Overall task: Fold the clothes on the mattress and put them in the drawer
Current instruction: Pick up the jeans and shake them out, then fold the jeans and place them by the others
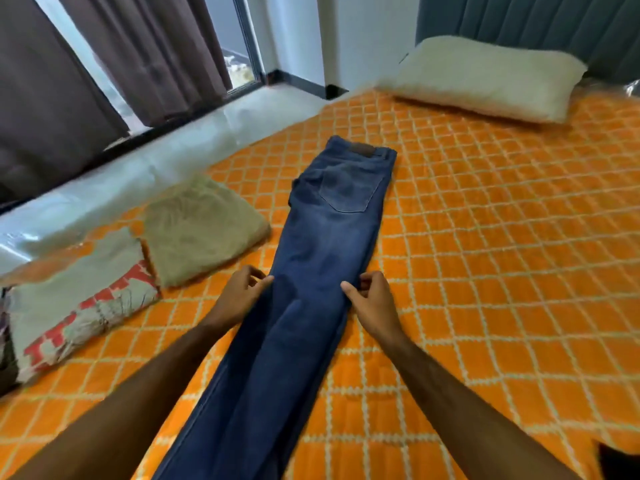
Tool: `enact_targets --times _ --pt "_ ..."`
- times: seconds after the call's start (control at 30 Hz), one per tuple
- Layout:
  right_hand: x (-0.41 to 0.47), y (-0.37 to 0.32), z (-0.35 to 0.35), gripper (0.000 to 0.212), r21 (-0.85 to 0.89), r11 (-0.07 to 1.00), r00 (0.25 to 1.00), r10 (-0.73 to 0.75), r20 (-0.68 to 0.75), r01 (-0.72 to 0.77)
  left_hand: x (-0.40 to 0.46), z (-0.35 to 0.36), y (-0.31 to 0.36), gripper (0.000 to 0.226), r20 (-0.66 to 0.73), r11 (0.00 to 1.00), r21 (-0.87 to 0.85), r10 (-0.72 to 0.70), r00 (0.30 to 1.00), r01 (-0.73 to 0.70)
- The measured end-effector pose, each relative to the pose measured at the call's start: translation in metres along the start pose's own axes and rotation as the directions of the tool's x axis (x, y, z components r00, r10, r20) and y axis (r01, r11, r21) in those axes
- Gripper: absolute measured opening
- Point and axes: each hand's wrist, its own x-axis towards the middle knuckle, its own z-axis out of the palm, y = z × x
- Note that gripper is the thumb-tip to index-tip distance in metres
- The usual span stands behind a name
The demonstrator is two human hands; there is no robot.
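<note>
A pair of dark blue jeans (pixel 322 258) lies lengthwise on the orange quilted mattress (pixel 485 237), folded leg over leg, waistband at the far end. My left hand (pixel 242 292) pinches the left edge of the jeans around knee height. My right hand (pixel 372 299) pinches the right edge at the same height. Left of the jeans lies a folded olive-beige garment (pixel 201 230), and nearer the left edge a folded grey-green garment with a red print (pixel 79 303). No drawer is in view.
A cream pillow (pixel 485 77) lies at the head of the mattress, against a dark padded headboard (pixel 519 22). Dark curtains (pixel 104 64) and a window run along the left beyond the mattress's plastic-wrapped side. A dark object (pixel 620 459) shows at the bottom right corner.
</note>
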Motion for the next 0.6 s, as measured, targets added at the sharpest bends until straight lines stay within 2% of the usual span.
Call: enact_targets --times 0.07,0.1,0.13,0.23,0.3,0.37,0.43,0.47,0.53,0.6 --pt "-0.011 -0.007 0.002 0.036 0.02 1.0 1.0 0.019 0.016 -0.019 -0.009 0.0 -0.008 0.026 -0.089 0.983 0.148 0.126 0.988 -0.112" --pt "-0.014 -0.006 0.004 0.038 0.014 0.999 0.999 0.032 0.008 -0.032 -0.015 0.001 -0.009 0.026 -0.098 0.972 0.172 0.179 0.979 -0.161" --pt "-0.018 -0.008 0.005 0.038 -0.01 0.998 0.998 0.058 0.005 -0.058 -0.023 0.003 -0.006 0.027 -0.056 0.976 0.145 0.175 0.983 -0.165" --pt "-0.032 -0.014 0.011 0.022 0.006 0.989 0.988 0.151 0.018 -0.151 -0.044 0.011 0.001 0.042 0.184 0.999 0.03 -0.022 0.983 0.017" --pt "-0.041 -0.014 0.02 0.026 0.04 0.968 0.966 0.242 0.094 -0.246 -0.051 0.01 0.005 0.053 0.286 0.99 -0.063 -0.105 0.952 0.128" --pt "-0.053 -0.009 0.031 0.03 0.08 0.938 0.931 0.319 0.178 -0.337 -0.061 0.007 0.007 0.046 0.372 0.976 -0.11 -0.137 0.918 0.19" --pt "-0.071 -0.016 0.036 0.023 0.133 0.912 0.909 0.356 0.216 -0.389 -0.074 0.001 0.007 0.034 0.435 0.96 -0.161 -0.139 0.89 0.228" --pt "-0.075 -0.017 0.034 0.019 0.146 0.91 0.912 0.359 0.198 -0.389 -0.077 0.0 0.008 0.031 0.462 0.928 -0.254 -0.133 0.877 0.274" --pt "-0.086 -0.022 0.027 0.018 0.17 0.908 0.923 0.366 0.122 -0.383 -0.089 -0.006 0.004 0.026 0.471 0.783 -0.494 -0.126 0.873 0.379" --pt "-0.096 -0.03 0.024 0.026 0.289 0.871 0.917 0.392 0.08 -0.398 -0.102 -0.014 -0.001 0.022 0.442 0.677 -0.619 -0.12 0.889 0.399"
